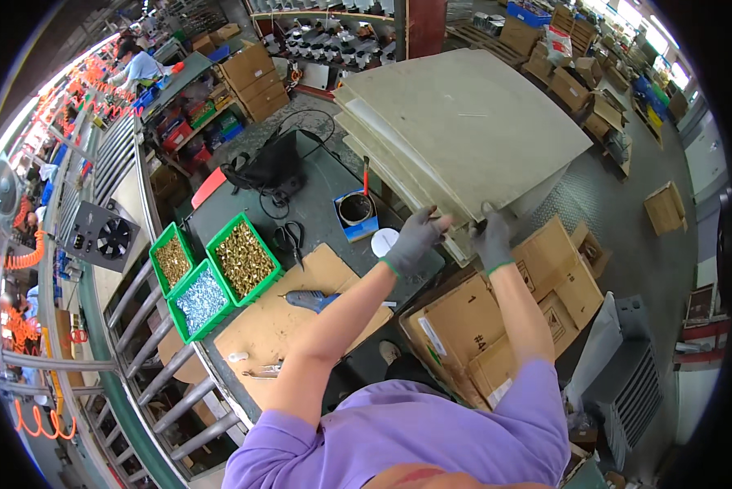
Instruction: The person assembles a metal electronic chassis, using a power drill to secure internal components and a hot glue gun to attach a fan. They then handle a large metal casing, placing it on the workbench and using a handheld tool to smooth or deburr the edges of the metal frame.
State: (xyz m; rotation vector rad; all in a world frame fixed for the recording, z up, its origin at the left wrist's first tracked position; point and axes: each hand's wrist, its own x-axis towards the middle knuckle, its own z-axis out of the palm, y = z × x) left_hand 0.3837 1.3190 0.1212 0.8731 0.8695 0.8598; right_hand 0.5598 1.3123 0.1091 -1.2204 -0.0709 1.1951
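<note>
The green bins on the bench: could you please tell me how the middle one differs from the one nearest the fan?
The middle bin is larger and heaped with brass-coloured parts; the bin nearest the fan is narrower and holds a lower fill of darker brass parts. The middle bin sits closer to the scissors. Both are green, open-topped and stand side by side, away from both hands at the boards.

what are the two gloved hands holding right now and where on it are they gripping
Both hands, left and right, grip the near edge of the top beige board on the stack.
</note>
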